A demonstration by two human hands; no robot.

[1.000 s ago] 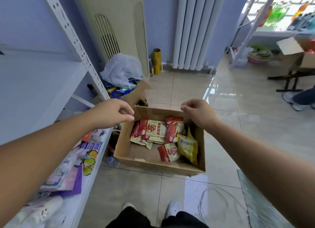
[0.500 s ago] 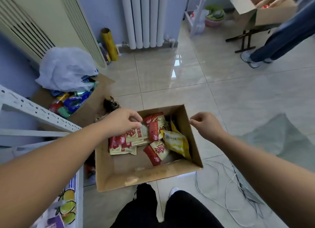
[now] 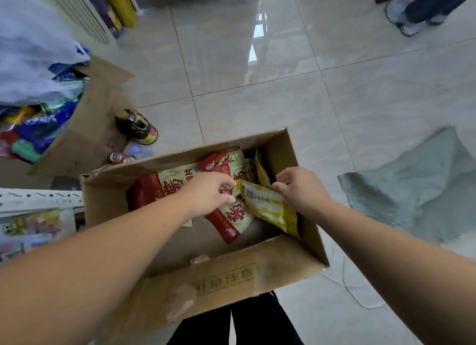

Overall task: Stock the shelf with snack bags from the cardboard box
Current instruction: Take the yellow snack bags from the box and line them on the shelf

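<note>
Around: dark bottle (image 3: 137, 127) far left of your cardboard box (image 3: 231, 275), shelf (image 3: 38, 200) left | Left hand (image 3: 208, 192) curled over red bags (image 3: 233, 215), hold unclear | Right hand (image 3: 298, 187) pinches yellow bag (image 3: 270, 208)

**Two Hands Close In**

Bare forearms stretch forward and down. The left hand (image 3: 208, 194) curls its fingers, knuckles up, just beside the right hand (image 3: 300, 188), whose fingertips pinch a yellow snack bag (image 3: 270, 208). Whether the left holds anything is unclear.

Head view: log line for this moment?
phase: picking; left hand: at red bags; right hand: pinches yellow bag; cardboard box: open
</note>
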